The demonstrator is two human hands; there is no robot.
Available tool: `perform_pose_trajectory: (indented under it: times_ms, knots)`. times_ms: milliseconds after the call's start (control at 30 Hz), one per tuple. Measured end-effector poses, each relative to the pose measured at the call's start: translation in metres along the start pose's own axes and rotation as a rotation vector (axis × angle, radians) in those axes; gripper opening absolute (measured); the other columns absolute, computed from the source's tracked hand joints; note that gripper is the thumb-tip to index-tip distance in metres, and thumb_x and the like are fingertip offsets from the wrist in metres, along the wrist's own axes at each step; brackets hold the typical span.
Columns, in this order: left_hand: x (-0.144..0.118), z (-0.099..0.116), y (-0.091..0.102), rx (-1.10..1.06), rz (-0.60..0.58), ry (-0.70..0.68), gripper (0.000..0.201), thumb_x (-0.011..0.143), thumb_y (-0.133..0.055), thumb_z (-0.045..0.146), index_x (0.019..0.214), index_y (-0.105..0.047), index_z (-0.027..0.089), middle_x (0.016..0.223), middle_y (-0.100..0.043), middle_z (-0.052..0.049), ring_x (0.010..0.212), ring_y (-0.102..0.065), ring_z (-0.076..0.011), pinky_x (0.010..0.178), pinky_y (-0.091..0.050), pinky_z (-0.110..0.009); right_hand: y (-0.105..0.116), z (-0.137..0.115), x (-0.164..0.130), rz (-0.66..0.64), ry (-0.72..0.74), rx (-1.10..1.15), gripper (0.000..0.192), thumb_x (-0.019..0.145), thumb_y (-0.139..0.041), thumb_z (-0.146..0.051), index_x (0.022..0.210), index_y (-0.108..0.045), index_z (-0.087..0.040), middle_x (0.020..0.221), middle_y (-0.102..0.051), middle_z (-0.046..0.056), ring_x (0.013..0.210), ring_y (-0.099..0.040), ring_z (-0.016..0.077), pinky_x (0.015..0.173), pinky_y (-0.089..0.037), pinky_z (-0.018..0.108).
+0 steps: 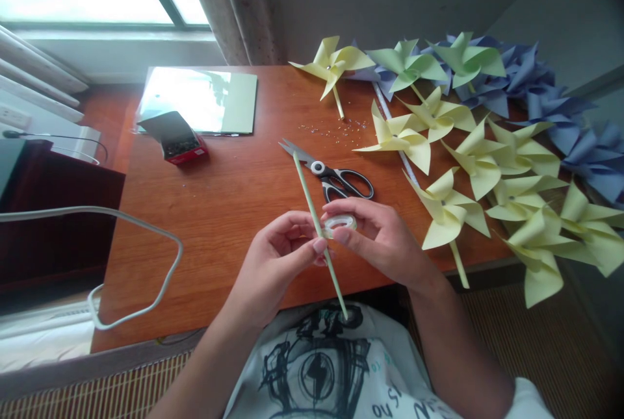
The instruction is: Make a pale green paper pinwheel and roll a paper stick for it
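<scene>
Near the table's front edge, my left hand (287, 250) pinches a thin rolled stick of pale yellow-green paper (307, 191) around its middle. The stick slants from the scissors down towards my shirt. My right hand (380, 234) grips a small roll of clear tape (340, 224) between thumb and fingers. The tape roll sits right beside the stick; whether a strip is stuck to it I cannot tell. Just beyond my hands lie scissors (318, 168) with black and grey handles, their blades partly apart and pointing to the far left.
Yellow paper pinwheels (448, 204), green ones (407, 65) and blue ones (531, 81) crowd the right side. A small red box (188, 154) stands open at left, before glossy-covered paper sheets (241, 104). Tiny bits (336, 132) lie scattered mid-table. A white cable (175, 263) loops over the left edge.
</scene>
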State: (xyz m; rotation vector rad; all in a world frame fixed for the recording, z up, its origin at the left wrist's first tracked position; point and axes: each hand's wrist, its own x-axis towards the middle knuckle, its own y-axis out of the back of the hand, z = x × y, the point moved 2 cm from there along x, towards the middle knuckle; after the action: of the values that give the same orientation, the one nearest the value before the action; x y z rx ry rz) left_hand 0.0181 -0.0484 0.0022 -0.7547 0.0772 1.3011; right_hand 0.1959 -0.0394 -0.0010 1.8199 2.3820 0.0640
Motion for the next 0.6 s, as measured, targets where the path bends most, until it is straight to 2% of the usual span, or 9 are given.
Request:
perform_pose_trajectory:
  times_ms: [67,233,367,533,600]
  knots:
    - [0.0,0.0,0.0,-0.018,0.006,0.005,0.02,0.074,-0.084,0.017,0.09,-0.073,0.016,0.08,-0.071,-0.002,0.067,-0.065,-0.0112,0.064,-0.057,-0.02,0.0,0.002,0.001,-0.011,-0.019,0.031,0.033,0.089,-0.073,-0.038,0.119,-0.07,-0.023,0.115,-0.075,0.007,0.105,-0.072,0.0245,0.094,-0.057,0.039]
    - [0.001,-0.002,0.002,-0.06,0.038,0.014,0.024,0.072,-0.086,0.017,0.092,-0.072,0.017,0.089,-0.073,-0.002,0.071,-0.068,-0.0119,0.067,-0.057,-0.021,0.0,0.003,0.005,-0.017,-0.053,0.029,0.033,0.089,-0.074,-0.039,0.118,-0.07,-0.023,0.115,-0.076,0.007,0.105,-0.072,0.0242,0.093,-0.058,0.038]
    - [0.003,-0.004,0.005,-0.042,0.045,-0.017,0.024,0.075,-0.085,0.018,0.096,-0.073,0.018,0.085,-0.072,-0.001,0.07,-0.066,-0.0102,0.066,-0.055,-0.018,0.002,0.004,0.009,-0.021,-0.074,-0.003,0.036,0.087,-0.075,-0.042,0.117,-0.071,-0.022,0.114,-0.076,0.008,0.106,-0.072,0.0252,0.092,-0.058,0.038]
    - [0.005,-0.004,0.004,-0.034,0.067,-0.04,0.022,0.075,-0.084,0.02,0.094,-0.076,0.017,0.105,-0.074,-0.005,0.072,-0.066,-0.0105,0.067,-0.056,-0.02,0.002,0.003,0.013,-0.04,-0.072,-0.029,0.034,0.088,-0.074,-0.042,0.116,-0.073,-0.022,0.116,-0.076,0.008,0.108,-0.072,0.0255,0.092,-0.058,0.038]
    - [0.006,-0.004,0.004,-0.041,0.074,-0.045,0.021,0.074,-0.085,0.02,0.093,-0.077,0.017,0.104,-0.075,-0.006,0.074,-0.067,-0.0116,0.068,-0.056,-0.02,0.002,0.003,0.014,-0.048,-0.073,-0.04,0.034,0.089,-0.074,-0.043,0.115,-0.073,-0.022,0.115,-0.077,0.007,0.105,-0.072,0.025,0.089,-0.059,0.036]
